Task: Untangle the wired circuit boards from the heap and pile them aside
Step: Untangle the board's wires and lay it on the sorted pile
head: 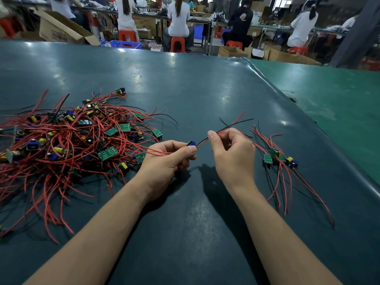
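Red wires point(226, 126) pinched by right hand point(232, 155); left hand point(166, 159) grips circuit board point(191, 143).

The left hand point(164, 159) pinches a little board point(191, 143); the right hand point(232, 153) pinches its wires point(230, 125); the big heap point(67, 145) lies left; a small pile point(277, 158) lies right.

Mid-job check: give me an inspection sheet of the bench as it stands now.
Surface: dark green mat, bare in the middle.
Job's things: tangled heap at left; small sorted pile at right.
Clutter: nothing seen.
Grippers: left hand pinches a circuit board; right hand pinches its wires.
Cables: red and black leads, one red lead trailing back to the heap.
Surroundings: seated workers on red stools, cardboard boxes.
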Tool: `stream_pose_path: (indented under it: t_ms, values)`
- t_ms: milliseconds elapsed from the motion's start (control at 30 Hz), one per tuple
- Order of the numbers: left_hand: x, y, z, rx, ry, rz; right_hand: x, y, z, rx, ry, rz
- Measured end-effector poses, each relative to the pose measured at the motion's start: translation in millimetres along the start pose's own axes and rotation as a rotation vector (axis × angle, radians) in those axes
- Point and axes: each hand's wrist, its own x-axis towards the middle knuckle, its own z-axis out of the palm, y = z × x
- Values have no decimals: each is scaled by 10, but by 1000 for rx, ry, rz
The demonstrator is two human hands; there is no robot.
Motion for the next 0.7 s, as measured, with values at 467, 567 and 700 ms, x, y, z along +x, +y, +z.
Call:
stream_pose_path:
  t_ms: [467, 567, 700]
  values:
    - [-10, 3, -14, 46, -50, -4, 52, 31, -45, 42, -106, 52]
    - [-13, 9, -11, 34, -54, -6, 87, 9, -53, 368, -145, 321]
    - [-6, 9, -21, 37, -57, -15, 77, 48, -50, 153, -117, 144]
